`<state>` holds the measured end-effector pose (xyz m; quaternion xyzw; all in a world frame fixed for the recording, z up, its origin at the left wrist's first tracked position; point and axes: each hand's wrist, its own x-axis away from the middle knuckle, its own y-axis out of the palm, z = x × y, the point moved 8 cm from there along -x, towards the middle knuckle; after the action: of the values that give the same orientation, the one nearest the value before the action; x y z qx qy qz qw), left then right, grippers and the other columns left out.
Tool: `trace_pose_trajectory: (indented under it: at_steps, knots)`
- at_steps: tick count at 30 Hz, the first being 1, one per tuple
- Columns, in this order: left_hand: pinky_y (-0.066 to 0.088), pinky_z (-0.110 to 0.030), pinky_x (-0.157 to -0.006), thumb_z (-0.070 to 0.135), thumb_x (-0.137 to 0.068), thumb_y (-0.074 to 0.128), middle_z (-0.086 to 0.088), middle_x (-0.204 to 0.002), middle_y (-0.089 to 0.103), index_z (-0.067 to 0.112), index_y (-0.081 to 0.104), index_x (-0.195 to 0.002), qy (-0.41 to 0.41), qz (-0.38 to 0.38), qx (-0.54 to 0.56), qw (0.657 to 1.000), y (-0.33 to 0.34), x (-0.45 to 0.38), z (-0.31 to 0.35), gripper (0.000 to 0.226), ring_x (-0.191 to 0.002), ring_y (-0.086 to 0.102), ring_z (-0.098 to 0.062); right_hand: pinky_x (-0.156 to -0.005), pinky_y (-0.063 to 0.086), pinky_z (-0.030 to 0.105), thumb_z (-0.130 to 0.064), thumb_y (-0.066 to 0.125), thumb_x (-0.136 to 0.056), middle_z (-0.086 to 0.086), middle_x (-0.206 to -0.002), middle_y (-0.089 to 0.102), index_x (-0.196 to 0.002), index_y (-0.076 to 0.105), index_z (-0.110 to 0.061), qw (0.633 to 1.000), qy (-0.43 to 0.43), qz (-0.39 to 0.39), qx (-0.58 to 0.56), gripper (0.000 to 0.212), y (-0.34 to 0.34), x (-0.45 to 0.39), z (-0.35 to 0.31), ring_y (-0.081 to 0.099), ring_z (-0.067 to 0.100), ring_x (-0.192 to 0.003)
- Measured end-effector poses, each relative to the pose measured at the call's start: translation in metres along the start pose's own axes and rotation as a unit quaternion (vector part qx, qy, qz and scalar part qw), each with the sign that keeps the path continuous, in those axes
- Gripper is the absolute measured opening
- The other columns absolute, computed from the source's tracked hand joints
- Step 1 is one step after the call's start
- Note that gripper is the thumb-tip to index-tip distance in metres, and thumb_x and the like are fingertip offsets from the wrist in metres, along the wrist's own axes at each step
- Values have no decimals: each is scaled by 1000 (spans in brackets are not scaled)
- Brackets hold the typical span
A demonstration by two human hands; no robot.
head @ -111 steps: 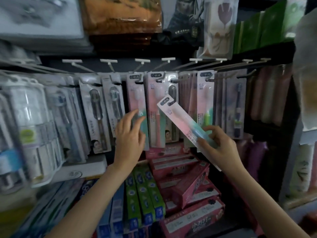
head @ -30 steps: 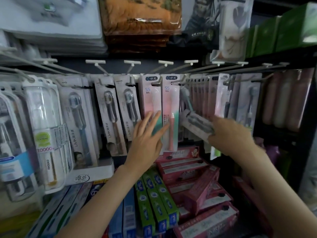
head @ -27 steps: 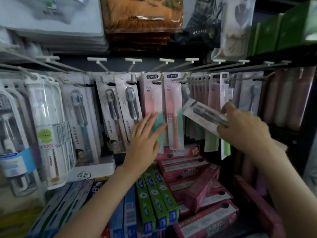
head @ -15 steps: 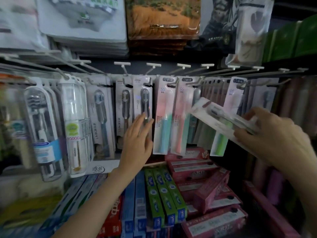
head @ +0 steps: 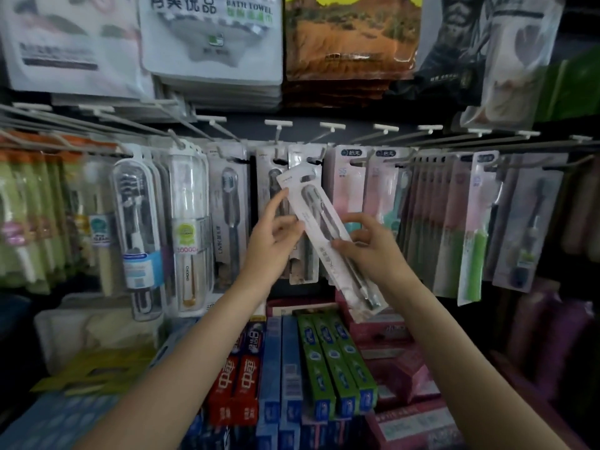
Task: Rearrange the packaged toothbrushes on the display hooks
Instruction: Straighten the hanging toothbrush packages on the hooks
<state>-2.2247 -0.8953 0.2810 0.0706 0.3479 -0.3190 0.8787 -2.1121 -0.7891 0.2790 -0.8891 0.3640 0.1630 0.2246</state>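
Across the middle of the frame runs a row of display hooks (head: 329, 126) hung with packaged toothbrushes (head: 229, 216); toothpaste boxes (head: 337, 358) fill the lower centre. At centre, a white toothbrush pack (head: 319, 222) tilts with its top toward the upper left, off the hooks. The right hand (head: 370, 245) pinches its middle between thumb and fingers. The left hand (head: 271, 241), fingers loosely spread, touches its left edge.

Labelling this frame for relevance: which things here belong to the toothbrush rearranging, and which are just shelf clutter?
Job:
- white carded pack with dark toothbrush, held tilted by right hand, left hand touching it
- grey-white hanging toothbrush packs
- pink hanging toothbrush packs
- white-tipped metal display hooks

Clutter:
- green toothpaste boxes
- red toothpaste boxes
- white bath towel packs
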Motion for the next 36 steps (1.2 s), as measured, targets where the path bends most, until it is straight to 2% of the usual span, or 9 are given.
trace_pose_trajectory:
  at_steps: [4,10,14,17,20,26,29,33,36]
  knots:
    - [52,-17,-78,1,-86,61,-5,-129,53,50,20,-134,41,-47,-44,997,7,-10,11,80,-91,63,-2,-69,55,27,-14,53,-93,4,-86,68,-105,56,-19,999,-17,-27,-29,14,9,-5,-3,65,16,-76]
    - [52,-15,-74,6,-85,63,-15,-123,56,52,4,-138,39,-46,-84,995,4,-17,10,92,-83,65,-7,-65,53,23,-9,34,-100,3,-79,65,-97,62,-12,994,5,-43,-103,28,3,-15,0,62,14,-69]
    - [51,-14,-77,8,-85,63,-11,-122,57,47,6,-141,26,-56,-96,993,5,-13,-2,90,-79,63,-2,-70,56,25,-8,47,-95,13,-84,66,-102,61,-17,997,0,-55,-60,18,5,-17,4,65,15,-76]
    - [51,-18,-82,10,-84,65,-8,-122,58,56,-4,-135,24,-70,-102,992,4,-13,-7,97,-88,65,-5,-87,53,38,-9,63,-86,16,-97,64,-119,55,-24,998,-35,-54,26,37,6,-19,4,63,24,-92]
    - [50,-13,-78,8,-84,64,-4,-116,62,50,-7,-138,23,-63,-94,993,2,-19,-5,99,-91,65,-6,-81,53,29,-3,65,-82,6,-90,62,-130,47,-28,995,-82,-28,51,57,7,-22,-3,62,18,-83]
    - [45,-6,-70,7,-84,64,10,-102,63,36,-3,-146,10,-61,-69,996,-3,-24,-2,96,-82,64,5,-73,49,14,4,58,-85,3,-90,60,-128,51,-29,984,-138,17,110,55,8,-28,-17,60,16,-82]
    - [45,-4,-70,9,-85,63,4,-112,63,39,-5,-144,8,-70,-80,994,2,-31,4,96,-84,62,7,-66,49,10,5,55,-86,4,-92,61,-125,53,-27,980,-160,40,112,51,2,-28,-22,60,15,-78]
    - [45,-4,-70,10,-86,63,-2,-130,55,42,-8,-143,9,-83,-75,994,7,-38,5,96,-82,61,9,-72,51,18,3,58,-86,3,-93,62,-121,53,-27,977,-170,55,115,47,-5,-30,-27,62,13,-81]
    - [46,-5,-74,12,-86,63,-7,-142,42,44,-7,-143,8,-93,-97,991,7,-47,6,96,-91,58,7,-67,46,10,2,58,-86,-3,-88,57,-122,52,-24,977,-163,58,121,45,-4,-32,-26,58,11,-82]
